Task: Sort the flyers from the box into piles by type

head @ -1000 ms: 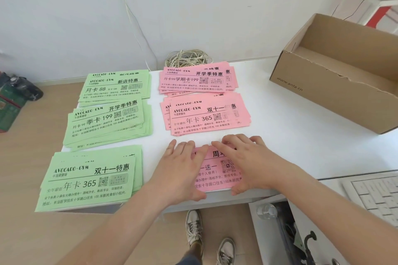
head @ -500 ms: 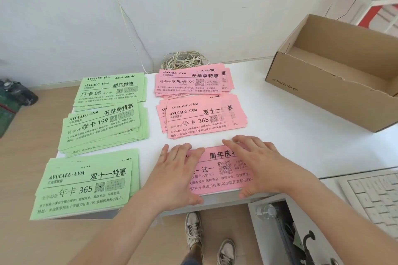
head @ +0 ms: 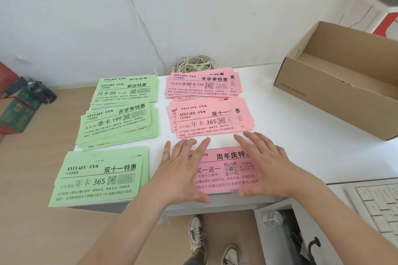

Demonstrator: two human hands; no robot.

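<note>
Bare table [head: 280, 122] between pink piles [head: 213, 121] and box [head: 336, 92]; cable coil [head: 193, 64] behind.

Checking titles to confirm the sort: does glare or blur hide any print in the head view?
Head view: glare washes out part of the title on the middle pink pile; other titles read sharp; left hand and right hand cover the ends of the near pink pile.

Six flyer piles [head: 120, 122] in two columns on table [head: 280, 142], box [head: 312, 92] behind right
</note>
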